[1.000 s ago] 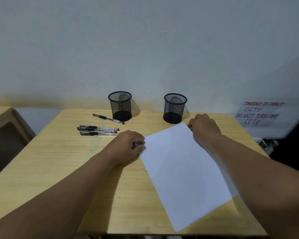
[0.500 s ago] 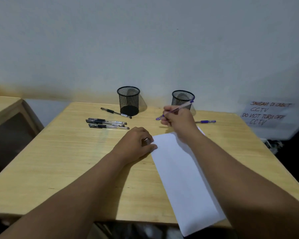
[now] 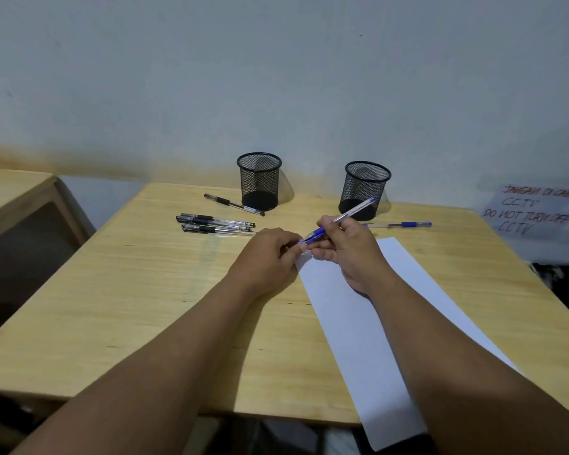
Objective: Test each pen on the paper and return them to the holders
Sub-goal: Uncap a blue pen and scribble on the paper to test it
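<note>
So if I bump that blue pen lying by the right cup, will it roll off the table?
Probably it would roll a bit: the blue pen looks round and thin, lying flat on the smooth wooden table. It would likely feel light and stiff, with a mostly clear plastic barrel. Its blue grip may slow it, and the table edge is not far to its right, so a hard bump could send it off.

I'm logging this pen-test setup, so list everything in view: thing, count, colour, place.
mesh holders: two, black, back of the table, both look empty
black pens: four, lying left of the holders; one apart, nearer the left holder
blue pens: two; one lying by the right holder, one in hand
paper: one, white, right half of the table
table: one, light wood
handwritten sign: one, white, far right
left hand: at the held pen's tip
right hand: gripping the held pen
</note>
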